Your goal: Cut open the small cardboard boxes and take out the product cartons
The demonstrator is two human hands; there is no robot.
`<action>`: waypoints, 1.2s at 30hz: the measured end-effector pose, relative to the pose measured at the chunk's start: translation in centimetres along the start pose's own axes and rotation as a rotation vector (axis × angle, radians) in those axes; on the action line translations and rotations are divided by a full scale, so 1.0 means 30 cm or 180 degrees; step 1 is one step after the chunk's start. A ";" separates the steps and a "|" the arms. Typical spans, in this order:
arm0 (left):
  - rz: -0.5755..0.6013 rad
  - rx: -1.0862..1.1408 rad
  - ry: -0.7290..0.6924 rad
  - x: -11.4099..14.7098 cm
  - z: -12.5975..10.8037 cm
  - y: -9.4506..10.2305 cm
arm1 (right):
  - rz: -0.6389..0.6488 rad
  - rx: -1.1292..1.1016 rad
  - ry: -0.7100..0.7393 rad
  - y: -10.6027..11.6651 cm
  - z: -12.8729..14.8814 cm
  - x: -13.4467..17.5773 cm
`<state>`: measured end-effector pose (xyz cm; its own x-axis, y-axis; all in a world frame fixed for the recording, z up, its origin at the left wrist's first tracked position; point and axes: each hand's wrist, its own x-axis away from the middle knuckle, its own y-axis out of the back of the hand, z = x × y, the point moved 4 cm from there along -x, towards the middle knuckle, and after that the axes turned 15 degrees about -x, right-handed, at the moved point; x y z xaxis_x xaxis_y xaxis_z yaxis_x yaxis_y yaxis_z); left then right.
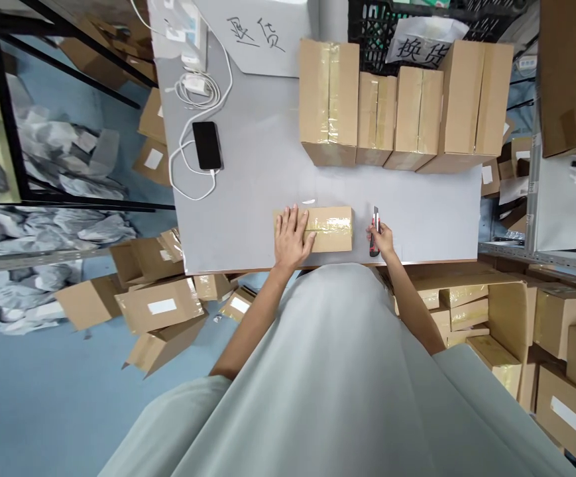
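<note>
A small cardboard box (pixel 335 228) lies flat near the front edge of the table, with clear tape along its top. My left hand (pixel 291 237) rests on the left part of this box, fingers stretched out and pressing flat on it. Just right of the box, my right hand (pixel 383 240) is closed around a red and black utility knife (pixel 374 232). The knife points away from me, with a short piece of blade or metal tip showing at its far end. A gap separates the knife from the box.
Several taped cardboard boxes (pixel 329 99) stand in a row at the back right, before a black crate (pixel 374 40). A phone (pixel 207 146) on a white cable lies at left. Opened cartons (pixel 161 305) lie on the floor at left; a large carton (pixel 506 318) holds boxes at right.
</note>
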<state>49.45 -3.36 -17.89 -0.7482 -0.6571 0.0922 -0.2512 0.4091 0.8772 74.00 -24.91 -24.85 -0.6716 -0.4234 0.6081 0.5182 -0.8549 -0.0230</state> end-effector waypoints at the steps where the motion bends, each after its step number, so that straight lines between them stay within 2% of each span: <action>1: -0.0049 -0.0013 0.0002 0.006 0.029 0.012 | 0.0036 -0.0025 -0.0032 -0.012 0.002 0.003; 4: -0.0172 -0.0010 0.0064 0.028 0.131 0.059 | 0.0226 -0.0109 -0.0107 -0.077 0.016 0.023; 7: -0.0132 0.0053 0.0069 0.050 0.221 0.101 | 0.0493 -0.0189 -0.0097 -0.171 0.043 0.063; 11: -0.0025 -0.0005 0.0243 0.080 0.265 0.141 | 0.0615 -0.0240 0.0102 -0.265 0.092 0.128; 15: -0.0092 0.0245 0.0442 0.109 0.203 0.165 | 0.0536 -0.0167 0.0380 -0.302 0.156 0.212; 20: -0.0148 0.1151 0.0609 0.126 0.070 0.138 | 0.0184 0.0527 0.1011 -0.280 0.298 0.338; 25: 0.0322 0.1884 0.0583 0.135 -0.022 0.070 | -0.0281 0.1746 0.1420 -0.238 0.443 0.381; 27: 0.0394 0.1995 0.0629 0.126 -0.027 0.067 | -0.0271 0.2044 0.1500 -0.240 0.476 0.372; 31: 0.0008 0.1896 0.0757 0.046 0.011 0.135 | -0.0130 0.2334 0.1642 -0.264 0.503 0.375; 34: -0.0219 0.1853 0.0687 -0.053 0.038 0.208 | -0.0340 0.2482 0.1734 -0.269 0.510 0.427; 36: -0.0182 0.1874 0.0575 -0.114 0.043 0.243 | -0.0495 0.2522 0.1767 -0.269 0.510 0.481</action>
<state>49.39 2.69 -12.42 -0.6206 -0.7640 0.1763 -0.6232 0.6170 0.4805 68.23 -19.52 -3.73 -0.8111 -0.5772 0.0948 0.4721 -0.5503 0.6887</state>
